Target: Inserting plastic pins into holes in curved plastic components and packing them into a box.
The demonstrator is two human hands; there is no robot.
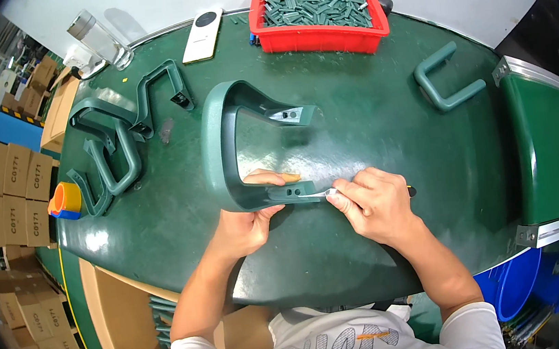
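My left hand (246, 231) is closed round the near arm of a green U-shaped plastic handle (217, 150), thumb below and fingers behind it. The handle's curved back points left; its two open ends, with small dark holes, point right. My right hand (381, 205) is closed on a slim trimming knife (323, 193) with a pale metal blade; a dark end with a bit of yellow pokes out behind the fist. The blade's tip touches the end of the handle's near arm, beside the holes. Its grip is mostly hidden by my fingers.
Several similar green handles lie at left, among them a bent one (164, 84); another U-shaped handle (432, 88) lies at right. A red bin (322, 37) of small green strips, a white phone (203, 37) and a glass bottle (102, 41) stand behind. A cardboard box (113, 317) sits below the table edge.
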